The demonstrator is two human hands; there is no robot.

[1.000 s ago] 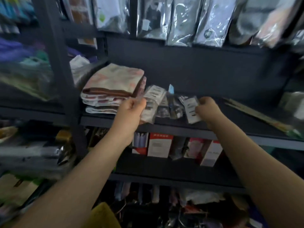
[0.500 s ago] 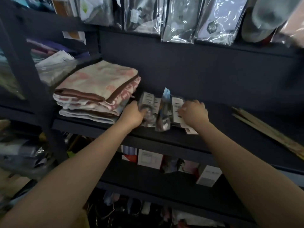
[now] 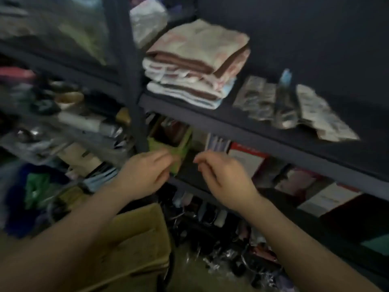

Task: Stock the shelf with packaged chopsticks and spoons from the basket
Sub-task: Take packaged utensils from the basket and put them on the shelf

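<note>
Plastic-wrapped packets point(image 3: 292, 108) lay on the dark shelf point(image 3: 242, 127) at two o'clock while my left hand point(image 3: 145, 173) and right hand point(image 3: 225, 178) hung loosely curled, holding nothing, so I judged another pickup from the basket came next.

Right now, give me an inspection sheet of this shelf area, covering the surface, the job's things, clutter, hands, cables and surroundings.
Surface: dark shelf board, front edge bare.
Job's things: clear packets lie in a row on the shelf, right of the folded towels; contents too blurred to tell.
Clutter: towels stacked at the shelf's left end; red and white boxes on the shelf below.
Hands: left hand and right hand are below the shelf, fingers loosely curled, holding nothing.
Cables: nothing seen.
Surroundings: cardboard box under the left forearm; mixed goods on the left-hand shelves, blurred.
</note>
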